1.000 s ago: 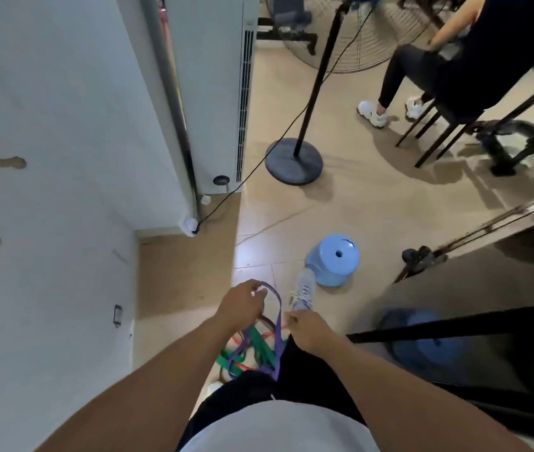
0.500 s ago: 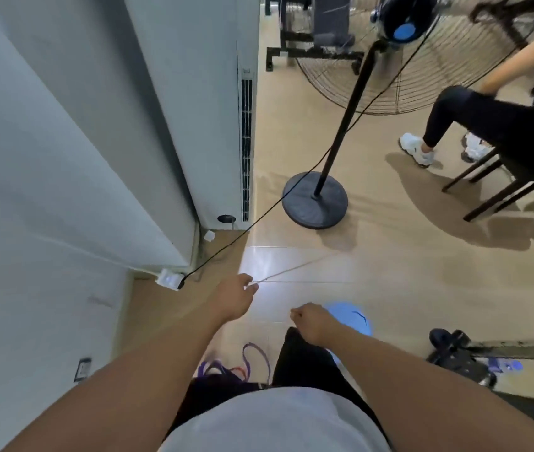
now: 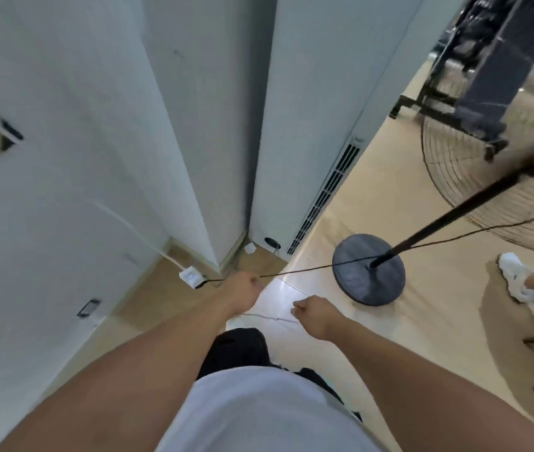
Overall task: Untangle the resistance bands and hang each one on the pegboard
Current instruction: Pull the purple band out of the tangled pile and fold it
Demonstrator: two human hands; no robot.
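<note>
left hand (image 3: 243,288) is curling into a loose fist, can't tell if it's gripping anything | right hand (image 3: 314,316) is doing the same, fingers tucked under | resistance bands aren't showing anywhere in view | black cord (image 3: 308,268) is running from the white power strip (image 3: 191,276) toward the fan base (image 3: 368,269) on the floor (image 3: 422,337)

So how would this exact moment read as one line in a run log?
left hand: fisted | right hand: fisted | bands: out of view | fan base: ahead right
</note>
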